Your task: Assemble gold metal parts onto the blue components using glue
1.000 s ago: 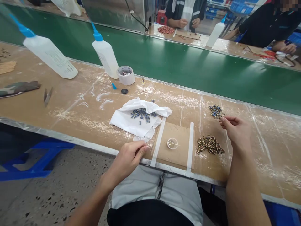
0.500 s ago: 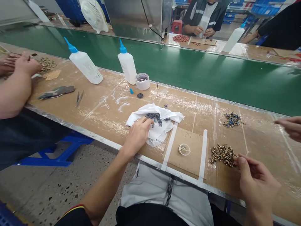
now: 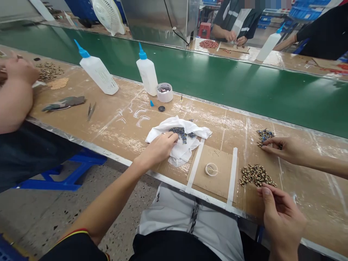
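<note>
My left hand (image 3: 160, 146) rests on a crumpled white sheet (image 3: 181, 154), its fingertips bunched together in a heap of small blue parts (image 3: 179, 132); what they pinch is too small to name. My right hand (image 3: 281, 214) lies at the near edge of the bench. Its thumb and forefinger are loosely apart and touch the rim of a pile of brown-gold beads (image 3: 257, 175). Between my hands a small white cup (image 3: 211, 169) sits on a taped cardboard square (image 3: 214, 174).
Another person's hand (image 3: 285, 148) reaches in from the right to a second pile of blue parts (image 3: 264, 134). A co-worker's arm (image 3: 13, 94) rests at far left. Two glue bottles (image 3: 146, 74), a tape roll (image 3: 164, 92) and tweezers (image 3: 91, 110) stand behind; the green conveyor (image 3: 217, 83) runs beyond.
The view swung left. My left hand moved from the bench edge onto the blue parts. My right hand dropped to the bead pile. Another person's hand came in from the right.
</note>
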### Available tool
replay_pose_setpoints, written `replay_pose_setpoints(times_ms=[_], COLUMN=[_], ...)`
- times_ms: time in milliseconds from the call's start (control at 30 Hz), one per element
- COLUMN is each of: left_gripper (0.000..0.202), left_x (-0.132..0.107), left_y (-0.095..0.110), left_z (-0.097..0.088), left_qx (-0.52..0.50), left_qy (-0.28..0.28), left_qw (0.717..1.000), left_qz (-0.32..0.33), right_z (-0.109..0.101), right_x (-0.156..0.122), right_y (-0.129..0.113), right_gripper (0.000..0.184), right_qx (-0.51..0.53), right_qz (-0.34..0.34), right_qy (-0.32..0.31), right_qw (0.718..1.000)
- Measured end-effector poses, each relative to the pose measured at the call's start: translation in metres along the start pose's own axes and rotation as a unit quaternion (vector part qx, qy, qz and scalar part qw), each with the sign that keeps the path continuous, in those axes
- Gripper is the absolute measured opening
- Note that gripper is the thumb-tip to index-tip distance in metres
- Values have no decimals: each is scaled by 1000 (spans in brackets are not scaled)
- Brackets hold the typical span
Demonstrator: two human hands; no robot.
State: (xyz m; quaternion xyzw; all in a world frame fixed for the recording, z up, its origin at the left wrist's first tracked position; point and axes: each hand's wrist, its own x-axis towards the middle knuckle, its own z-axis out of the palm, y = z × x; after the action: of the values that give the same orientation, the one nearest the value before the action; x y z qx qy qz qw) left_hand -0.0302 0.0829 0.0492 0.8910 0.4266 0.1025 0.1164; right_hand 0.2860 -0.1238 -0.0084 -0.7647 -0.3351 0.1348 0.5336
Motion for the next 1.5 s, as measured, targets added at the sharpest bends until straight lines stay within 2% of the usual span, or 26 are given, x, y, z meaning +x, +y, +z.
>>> replay_pose_setpoints(times_ms=[167, 267, 367, 467, 533, 700, 867, 1000, 1100, 1267, 1400, 1500], left_gripper=[7, 21, 24, 19, 15, 10, 13, 14, 14, 14, 14, 14], left_x=[-32, -48, -57, -59, -58, -55, -52, -48, -47, -46, -46, -45], left_y=[10, 22, 38, 54, 63, 81, 88, 90, 89, 88, 88, 90], left_z=[3, 10, 17, 23, 28, 42, 52, 55, 57, 60, 61, 60], left_qx=[-195, -235, -260, -338, -406, -539, -579, -582, -570, -552, -529, -508], left_qy=[85, 106, 106, 83, 52, -36, -71, -83, -87, -90, -79, -65], left_qw=[976, 965, 959, 937, 911, 833, 802, 802, 812, 825, 843, 858], left_qz=[-50, -41, -26, -33, -51, -115, -126, -104, -91, -84, -65, -50], right_z=[3, 8, 18, 33, 44, 62, 69, 80, 87, 83, 79, 81], right_x=[-5, -6, -6, -5, -4, 0, 6, 9, 11, 17, 20, 16], right_y=[-3, -8, -18, -29, -36, -49, -57, -61, -66, -75, -74, -69], right_gripper=[32, 27, 23, 25, 26, 12, 8, 8, 9, 11, 12, 11], right_qx=[13, 1, -22, -9, 0, 3, -2, -9, -38, -113, -98, -37], right_qz=[-8, -28, -57, -89, -109, -168, -211, -242, -300, -379, -361, -304], right_qy=[-39, -96, -177, -267, -297, -299, -287, -297, -275, -250, -298, -299], right_qw=[999, 995, 982, 959, 949, 940, 934, 923, 912, 884, 878, 904])
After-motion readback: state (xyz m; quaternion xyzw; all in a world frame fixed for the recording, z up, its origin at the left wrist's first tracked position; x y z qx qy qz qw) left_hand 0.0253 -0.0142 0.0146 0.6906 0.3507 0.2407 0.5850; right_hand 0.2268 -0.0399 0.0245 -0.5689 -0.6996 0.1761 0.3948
